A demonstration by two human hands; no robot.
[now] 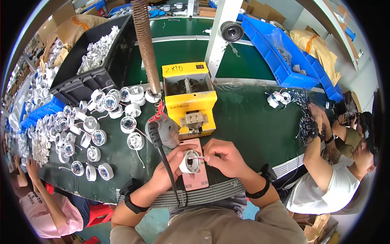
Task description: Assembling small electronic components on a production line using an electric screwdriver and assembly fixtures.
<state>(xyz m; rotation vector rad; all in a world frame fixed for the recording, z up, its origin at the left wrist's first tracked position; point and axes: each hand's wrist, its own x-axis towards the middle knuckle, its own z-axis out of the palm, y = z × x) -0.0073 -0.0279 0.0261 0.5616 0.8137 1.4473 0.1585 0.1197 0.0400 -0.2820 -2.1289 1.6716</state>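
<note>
My left hand is closed around a white round plastic housing, its open side facing up and a dark part showing inside. The fingers of my right hand pinch thin wires that come out of the housing's right side. Below both hands lies a flat pink rectangular thing, partly covered by them. Just beyond my left hand stands a grey rounded object with red wire around its top. A black cable runs down in front of my left wrist.
Ahead stands a yellow machine. Many white round housings with wires cover the green table at left. A black crate holds small white parts. Blue bins stand at far right. Co-workers sit on both sides, hands on the table.
</note>
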